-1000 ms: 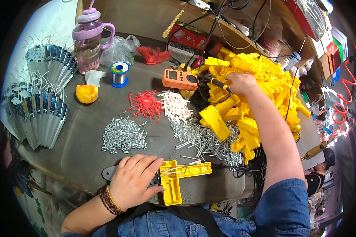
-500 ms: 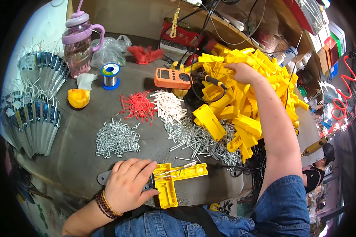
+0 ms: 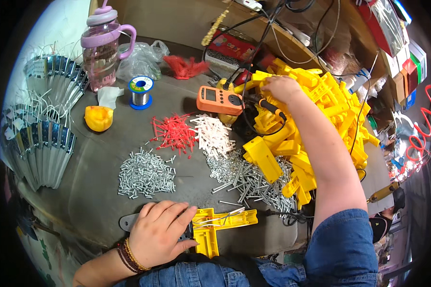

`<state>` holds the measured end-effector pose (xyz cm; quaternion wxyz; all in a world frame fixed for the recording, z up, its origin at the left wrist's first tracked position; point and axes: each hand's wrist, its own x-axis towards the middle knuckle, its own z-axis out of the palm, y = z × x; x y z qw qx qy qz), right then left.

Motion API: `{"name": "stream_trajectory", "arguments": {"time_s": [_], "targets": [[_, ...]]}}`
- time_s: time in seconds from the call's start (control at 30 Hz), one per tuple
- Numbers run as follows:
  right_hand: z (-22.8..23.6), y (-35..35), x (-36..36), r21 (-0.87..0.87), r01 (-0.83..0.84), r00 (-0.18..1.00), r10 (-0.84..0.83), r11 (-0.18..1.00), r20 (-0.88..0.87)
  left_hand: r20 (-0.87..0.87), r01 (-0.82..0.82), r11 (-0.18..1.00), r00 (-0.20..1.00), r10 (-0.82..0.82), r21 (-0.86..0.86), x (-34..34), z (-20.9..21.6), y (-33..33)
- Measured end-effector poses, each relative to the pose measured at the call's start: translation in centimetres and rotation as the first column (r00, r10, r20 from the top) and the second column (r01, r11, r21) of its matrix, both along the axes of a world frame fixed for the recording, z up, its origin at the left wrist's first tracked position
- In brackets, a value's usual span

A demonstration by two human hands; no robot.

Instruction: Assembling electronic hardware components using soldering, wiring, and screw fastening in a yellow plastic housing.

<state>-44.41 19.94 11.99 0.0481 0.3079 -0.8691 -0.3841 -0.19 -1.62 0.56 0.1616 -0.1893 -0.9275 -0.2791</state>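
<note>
My left hand (image 3: 163, 234) is closed over a dark bracket with a grey metal tab (image 3: 128, 222) and the end of a yellow plastic housing half (image 3: 207, 239). That T-shaped housing lies with its open side up near the front edge, thin wires (image 3: 225, 217) running along its channel. My right arm stretches to the back right, where my right hand (image 3: 282, 89) rests on a heap of yellow plastic housings (image 3: 333, 103). Its fingers bend down among the parts; the fingertips are partly hidden, so a grip cannot be made out.
Piles of short screws (image 3: 146, 174), red sleeves (image 3: 174, 133), white sleeves (image 3: 214, 135), nuts (image 3: 223, 166) and long screws (image 3: 258, 184) cover mid-table. Behind are an orange meter (image 3: 219, 100), solder spool (image 3: 140, 93) and bottle (image 3: 100, 57). Metal strips with wires (image 3: 43, 148) stand left.
My right hand has moved left over the heap, its fingers now bent down among the housings. My left hand keeps its hold on the bracket and housing. The view has shifted slightly.
</note>
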Motion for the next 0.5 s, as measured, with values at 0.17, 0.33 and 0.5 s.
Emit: {"name": "stream_trajectory", "arguments": {"time_s": [0.17, 0.33, 0.5], "targets": [[1.7, 1.3, 0.5, 0.008, -0.017, 0.994, 0.017, 1.0, -0.105, -0.002, 0.011, 1.0, 1.0, -0.011, 0.005, 0.0, 0.2, -0.1], [0.8, 0.0, 0.4, 0.039, 0.063, 0.996, -0.061, 0.997, -0.059, -0.022, 0.002, 1.0, 1.0, -0.002, 0.028, 0.1, -0.2, -0.2], [0.4, 1.0, -0.9, -0.141, -0.061, 0.988, 0.04, 0.988, -0.151, -0.003, -0.001, 1.0, 1.0, 0.001, 0.011, 0.4, 0.1, 0.0]]}}
